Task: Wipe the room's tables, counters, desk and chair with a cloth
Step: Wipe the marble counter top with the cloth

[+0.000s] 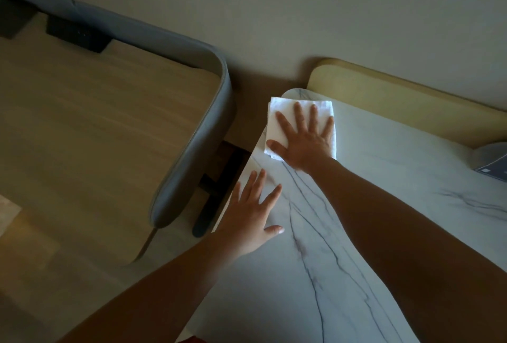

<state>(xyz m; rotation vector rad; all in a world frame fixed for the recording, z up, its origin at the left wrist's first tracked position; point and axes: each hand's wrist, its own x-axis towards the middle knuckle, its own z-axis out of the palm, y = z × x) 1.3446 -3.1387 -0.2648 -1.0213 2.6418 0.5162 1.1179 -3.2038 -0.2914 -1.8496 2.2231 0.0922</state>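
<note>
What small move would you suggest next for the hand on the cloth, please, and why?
Probably draw the right hand back toward the body, sliding the cloth along the marble top. The cloth lies flat at the far corner under spread fingers, with bare surface nearer; the left hand rests at the edge.

grey object cut by right edge; cloth partly under hand

You had a single head-worn wide-angle view, looking steeply down and forward from close above the table. It faced the wall behind, with the floor at your left. No second view shared the scene.
</note>
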